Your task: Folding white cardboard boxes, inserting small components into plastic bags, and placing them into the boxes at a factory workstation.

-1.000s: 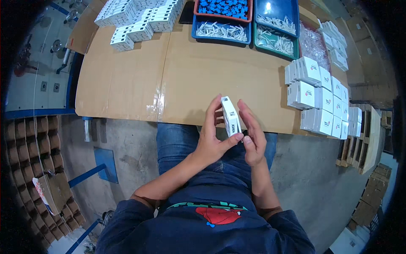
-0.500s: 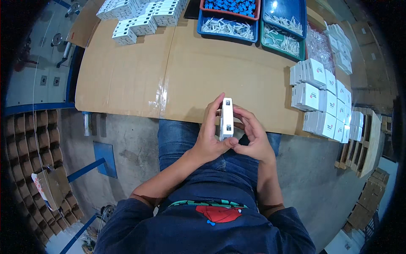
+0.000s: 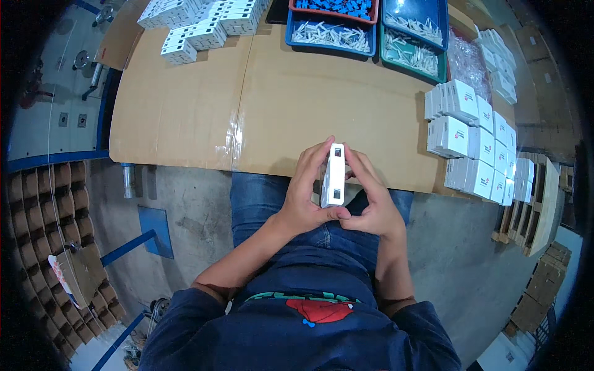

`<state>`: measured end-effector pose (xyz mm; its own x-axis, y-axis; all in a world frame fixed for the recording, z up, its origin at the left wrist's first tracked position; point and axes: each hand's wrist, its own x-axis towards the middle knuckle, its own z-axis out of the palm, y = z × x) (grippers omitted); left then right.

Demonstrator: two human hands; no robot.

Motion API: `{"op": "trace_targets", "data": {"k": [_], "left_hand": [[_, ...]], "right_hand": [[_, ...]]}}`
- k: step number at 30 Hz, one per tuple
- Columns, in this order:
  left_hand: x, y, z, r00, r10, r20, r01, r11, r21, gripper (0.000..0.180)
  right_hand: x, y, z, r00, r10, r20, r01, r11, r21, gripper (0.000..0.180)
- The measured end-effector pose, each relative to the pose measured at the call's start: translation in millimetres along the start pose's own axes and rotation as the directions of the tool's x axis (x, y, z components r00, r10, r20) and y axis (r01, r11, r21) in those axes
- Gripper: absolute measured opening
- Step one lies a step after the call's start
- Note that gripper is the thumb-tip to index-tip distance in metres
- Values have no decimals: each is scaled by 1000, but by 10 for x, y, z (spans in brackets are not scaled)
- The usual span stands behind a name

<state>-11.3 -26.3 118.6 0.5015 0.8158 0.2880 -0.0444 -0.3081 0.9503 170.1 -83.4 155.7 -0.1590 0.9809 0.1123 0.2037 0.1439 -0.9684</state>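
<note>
A slim white plastic casing (image 3: 336, 175) stands on its narrow side between my hands, just off the table's front edge and above my lap. Two square dark openings show on its upward face. My left hand (image 3: 302, 199) is wrapped along the left side, fingertips at the far end and thumb at the near end. Along the right side curve the fingers of my right hand (image 3: 378, 207), with its thumb meeting the left one below the casing. The casing's broad sides are mostly hidden by my fingers.
Cardboard covers the table (image 3: 185, 111). White box-shaped units (image 3: 210, 34) are stacked at the far left, and white casings (image 3: 470, 145) at the right. Small white pins lie in a blue tray (image 3: 371, 46) and a green tray (image 3: 388, 60); a red tray (image 3: 334, 18) has blue pieces.
My right fingers have closed in against the casing's far right side. The casing has turned slightly and shifted a little to the right.
</note>
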Motion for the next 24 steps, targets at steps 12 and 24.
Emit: {"op": "trace_targets", "data": {"k": [12, 24], "left_hand": [[13, 114, 126, 961, -263, -83, 197, 866, -459, 100], [-63, 220, 200, 790, -589, 169, 558, 578, -595, 65]], "right_hand": [[-7, -137, 62, 998, -37, -52, 23, 965, -260, 106], [-17, 25, 86, 964, -260, -48, 236, 928, -288, 79]]}}
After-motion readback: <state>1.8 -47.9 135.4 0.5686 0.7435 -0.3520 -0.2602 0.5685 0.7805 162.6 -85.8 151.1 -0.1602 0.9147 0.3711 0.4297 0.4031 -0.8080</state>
